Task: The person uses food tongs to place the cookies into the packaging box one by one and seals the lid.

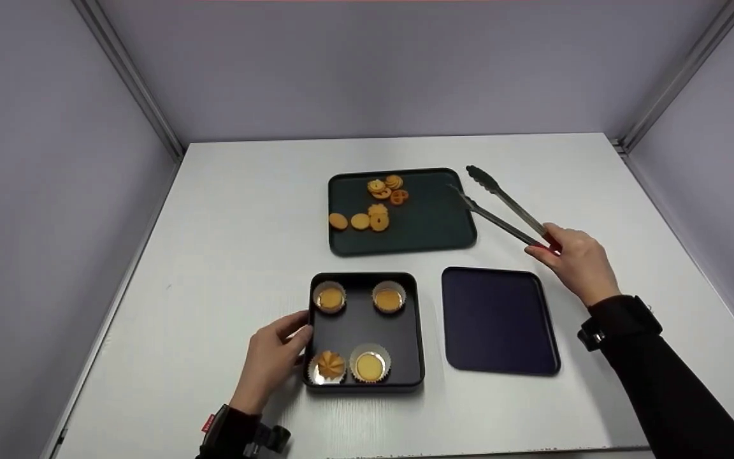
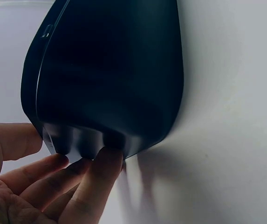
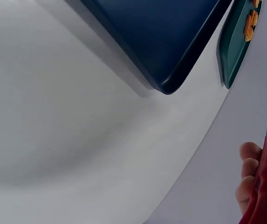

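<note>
My left hand [image 1: 273,357] holds a black square baking pan [image 1: 367,328] by its left side, with the thumb at the rim and fingers against the outer wall [image 2: 110,70]. Paper cups stand in the pan's corners; the near-left one carries a flower-shaped cookie [image 1: 331,364]. Plain yellow rounds show in the others, such as the near-right cup [image 1: 369,368]. In my right hand [image 1: 580,261] are red-handled tongs [image 1: 520,211], their arms spread and nothing between the tips. One tip hangs over the right edge of a dark green tray [image 1: 434,223]; the other is beyond it.
Several cookies [image 1: 378,221], among them pretzel-shaped and round ones, lie on the green tray's left half. A dark blue tray [image 1: 497,319] sits right of the pan, below the tongs. Pale walls [image 1: 367,70] enclose the white table [image 1: 233,210] at the back and sides.
</note>
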`<control>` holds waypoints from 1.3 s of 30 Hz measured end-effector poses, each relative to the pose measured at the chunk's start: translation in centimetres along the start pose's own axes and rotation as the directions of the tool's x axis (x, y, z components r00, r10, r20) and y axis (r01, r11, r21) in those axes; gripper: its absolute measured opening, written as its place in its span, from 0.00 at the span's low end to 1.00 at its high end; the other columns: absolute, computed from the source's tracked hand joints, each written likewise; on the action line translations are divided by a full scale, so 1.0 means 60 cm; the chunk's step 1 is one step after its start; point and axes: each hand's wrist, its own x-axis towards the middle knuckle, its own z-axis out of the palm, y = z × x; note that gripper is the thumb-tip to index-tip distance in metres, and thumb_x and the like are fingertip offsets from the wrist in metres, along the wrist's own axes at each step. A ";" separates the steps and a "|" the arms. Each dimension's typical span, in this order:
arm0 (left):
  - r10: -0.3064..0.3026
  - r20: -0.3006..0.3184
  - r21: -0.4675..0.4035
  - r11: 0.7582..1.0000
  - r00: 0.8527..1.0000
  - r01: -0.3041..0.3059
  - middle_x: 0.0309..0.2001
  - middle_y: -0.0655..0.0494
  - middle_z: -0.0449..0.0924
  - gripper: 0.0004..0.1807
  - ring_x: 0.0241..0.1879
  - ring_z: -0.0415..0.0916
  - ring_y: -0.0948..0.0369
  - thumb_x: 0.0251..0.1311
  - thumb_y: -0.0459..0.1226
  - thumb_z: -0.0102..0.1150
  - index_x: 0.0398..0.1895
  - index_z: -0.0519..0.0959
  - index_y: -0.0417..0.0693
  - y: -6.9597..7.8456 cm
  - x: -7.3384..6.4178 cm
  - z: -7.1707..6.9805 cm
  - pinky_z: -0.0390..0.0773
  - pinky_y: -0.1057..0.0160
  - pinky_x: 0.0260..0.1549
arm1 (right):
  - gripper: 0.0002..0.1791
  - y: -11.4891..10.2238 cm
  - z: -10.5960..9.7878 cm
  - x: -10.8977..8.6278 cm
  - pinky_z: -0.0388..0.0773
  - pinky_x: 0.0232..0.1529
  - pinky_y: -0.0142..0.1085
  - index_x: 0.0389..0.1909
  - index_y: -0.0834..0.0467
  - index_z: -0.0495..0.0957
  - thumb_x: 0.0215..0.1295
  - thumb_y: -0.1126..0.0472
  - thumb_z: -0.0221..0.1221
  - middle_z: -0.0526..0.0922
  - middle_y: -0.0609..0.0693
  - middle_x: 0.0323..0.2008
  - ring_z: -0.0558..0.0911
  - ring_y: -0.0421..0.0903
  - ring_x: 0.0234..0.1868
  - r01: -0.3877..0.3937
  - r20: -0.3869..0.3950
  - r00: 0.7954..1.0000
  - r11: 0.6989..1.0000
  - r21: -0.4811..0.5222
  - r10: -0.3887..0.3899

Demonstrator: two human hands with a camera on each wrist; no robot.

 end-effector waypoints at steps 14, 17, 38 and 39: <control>0.000 0.005 -0.006 1.000 1.000 0.000 0.63 0.38 0.79 0.21 0.57 0.82 0.45 0.71 0.35 0.60 0.65 0.79 0.40 0.000 0.000 0.001 0.88 0.61 0.40 | 0.19 0.029 0.007 -0.010 0.67 0.24 0.49 0.30 0.65 0.73 0.62 0.57 0.71 0.72 0.56 0.19 0.72 0.57 0.21 -0.175 0.027 0.984 0.984 -0.040 0.176; 0.001 0.007 -0.013 1.000 1.000 -0.001 0.63 0.38 0.78 0.21 0.57 0.82 0.45 0.71 0.35 0.60 0.65 0.78 0.39 0.000 0.000 0.001 0.88 0.61 0.40 | 0.20 0.039 0.009 -0.015 0.65 0.22 0.48 0.28 0.65 0.71 0.62 0.57 0.72 0.70 0.54 0.18 0.71 0.56 0.20 -0.198 0.038 0.979 0.979 -0.046 0.200; -0.006 0.005 -0.009 1.000 1.000 0.006 0.64 0.39 0.78 0.21 0.57 0.82 0.45 0.71 0.36 0.61 0.65 0.78 0.40 0.001 0.000 0.000 0.88 0.59 0.42 | 0.22 0.073 0.031 -0.030 0.64 0.22 0.44 0.24 0.62 0.68 0.63 0.56 0.71 0.72 0.55 0.18 0.70 0.54 0.19 -0.245 0.124 0.960 0.968 -0.056 0.250; -0.007 0.005 -0.006 1.000 1.000 0.007 0.64 0.39 0.78 0.22 0.57 0.82 0.45 0.71 0.36 0.61 0.66 0.78 0.40 0.001 0.000 0.000 0.88 0.59 0.42 | 0.22 0.074 0.032 -0.031 0.64 0.22 0.44 0.24 0.62 0.68 0.64 0.56 0.71 0.72 0.55 0.18 0.70 0.54 0.20 -0.251 0.128 0.958 0.966 -0.056 0.256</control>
